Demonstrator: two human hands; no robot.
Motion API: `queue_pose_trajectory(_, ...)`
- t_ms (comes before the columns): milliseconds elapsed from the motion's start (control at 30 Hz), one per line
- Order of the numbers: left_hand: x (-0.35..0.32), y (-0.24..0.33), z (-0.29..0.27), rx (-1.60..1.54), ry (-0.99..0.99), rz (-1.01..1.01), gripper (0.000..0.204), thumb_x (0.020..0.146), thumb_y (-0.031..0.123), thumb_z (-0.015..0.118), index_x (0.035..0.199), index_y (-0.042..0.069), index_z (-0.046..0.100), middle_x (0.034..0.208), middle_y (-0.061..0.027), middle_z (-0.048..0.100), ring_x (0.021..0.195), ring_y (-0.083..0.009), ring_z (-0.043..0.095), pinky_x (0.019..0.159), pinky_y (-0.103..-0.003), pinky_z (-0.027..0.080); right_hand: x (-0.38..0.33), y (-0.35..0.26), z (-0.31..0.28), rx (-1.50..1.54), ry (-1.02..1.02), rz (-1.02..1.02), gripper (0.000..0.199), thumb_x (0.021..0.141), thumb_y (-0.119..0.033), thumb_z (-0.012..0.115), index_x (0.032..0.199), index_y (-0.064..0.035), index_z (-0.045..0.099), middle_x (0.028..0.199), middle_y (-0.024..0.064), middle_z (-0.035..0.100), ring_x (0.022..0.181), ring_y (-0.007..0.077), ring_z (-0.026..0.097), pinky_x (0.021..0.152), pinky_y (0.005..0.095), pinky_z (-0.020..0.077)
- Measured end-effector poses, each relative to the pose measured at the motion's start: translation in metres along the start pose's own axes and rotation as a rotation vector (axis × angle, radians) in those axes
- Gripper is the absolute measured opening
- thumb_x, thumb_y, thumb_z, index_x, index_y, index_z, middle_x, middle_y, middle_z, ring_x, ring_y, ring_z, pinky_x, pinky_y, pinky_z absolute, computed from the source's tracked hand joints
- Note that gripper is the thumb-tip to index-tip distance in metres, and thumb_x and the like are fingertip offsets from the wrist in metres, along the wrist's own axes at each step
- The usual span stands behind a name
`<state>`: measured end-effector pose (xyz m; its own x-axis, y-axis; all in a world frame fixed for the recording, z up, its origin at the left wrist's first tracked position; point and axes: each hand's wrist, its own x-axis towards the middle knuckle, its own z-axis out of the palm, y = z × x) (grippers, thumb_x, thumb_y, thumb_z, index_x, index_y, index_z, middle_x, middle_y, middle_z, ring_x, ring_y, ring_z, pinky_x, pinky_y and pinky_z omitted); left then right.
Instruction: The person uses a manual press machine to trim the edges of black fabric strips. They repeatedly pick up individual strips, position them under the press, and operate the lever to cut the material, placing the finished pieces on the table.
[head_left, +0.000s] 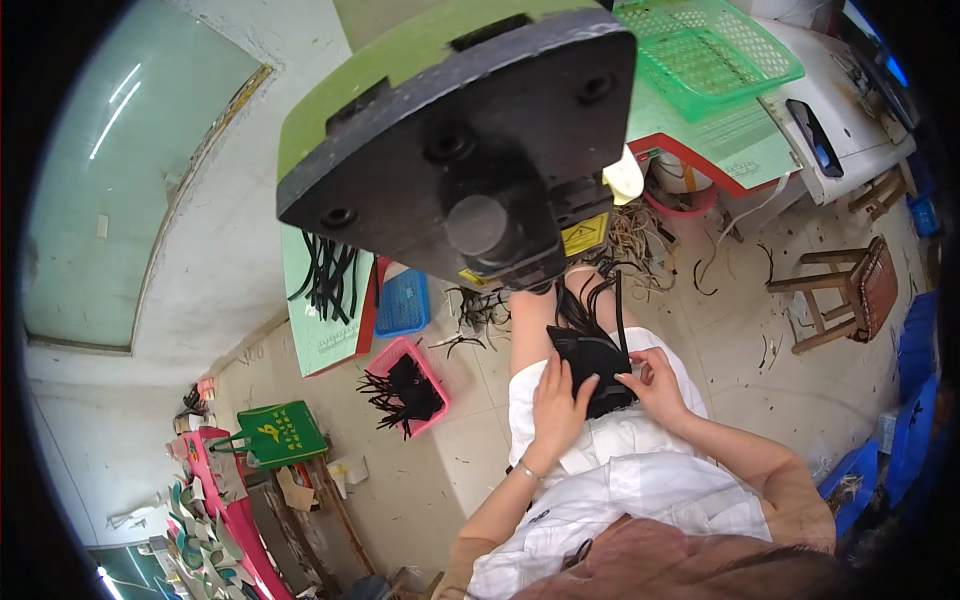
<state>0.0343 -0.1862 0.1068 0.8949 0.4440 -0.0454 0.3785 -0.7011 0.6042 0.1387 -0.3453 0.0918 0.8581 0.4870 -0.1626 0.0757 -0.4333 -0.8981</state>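
Note:
A stack of black fabric pieces [592, 362] with long thin black straps rests in my lap, the straps trailing forward over my knees. My left hand [560, 402] grips its left edge, fingers along the side and thumb on top. On the other edge my right hand [656, 390] is closed, thumb pressed on the black fabric and fingers curled. Whatever lies beneath the stack is hidden. Ahead of my knees looms a large machine head [455, 150], black on its face and green above.
Black straps [328, 285] lie on the green-topped table at left. A pink basket [440, 372] with black strapped pieces and a blue basket [403, 303] stand on the floor. A green basket [715, 50] and a phone [814, 137] sit at upper right. A wooden stool [845, 292] stands right.

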Motion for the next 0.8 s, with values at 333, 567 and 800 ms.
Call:
queue_pose_trajectory(333,0.004,0.009,-0.034,-0.584,-0.166,-0.339,0.032,0.089,0.023,0.059,0.105,-0.005,0.06,0.106,-0.0134,0.061,0.097,-0.018,0.057,0.083,-0.027,0.044,-0.003,-0.026,-0.004,0.41,-0.291,0.185,0.019,0.081,-0.012,0.068,0.091,-0.0045,0.055,0.07,0.0026,0.052,0.052,0.0101,0.044,0.048,0.0244,0.0356)
queue_pose_trajectory(567,0.038,0.066,-0.095,-0.732,0.009,0.187,0.017,0.082,0.007,0.067,0.097,0.0,0.062,0.086,-0.0028,0.053,0.068,-0.0078,0.047,0.057,-0.021,0.039,0.046,-0.064,-0.035,1.001,-0.824,0.415,0.042,0.093,-0.041,0.047,0.093,-0.0006,0.057,0.07,0.0099,0.058,0.058,0.0207,0.059,0.044,0.0301,0.0458)
queue_pose_trajectory(800,0.075,0.1,-0.12,-0.789,0.26,0.13,0.016,0.086,0.011,0.064,0.076,-0.002,0.062,0.068,0.0016,0.055,0.061,-0.0046,0.047,0.057,-0.019,0.038,0.097,-0.127,-0.091,0.554,-0.702,0.047,0.024,0.081,-0.003,0.066,0.103,0.002,0.06,0.077,0.0038,0.064,0.066,0.0089,0.059,0.058,0.0243,0.0488)
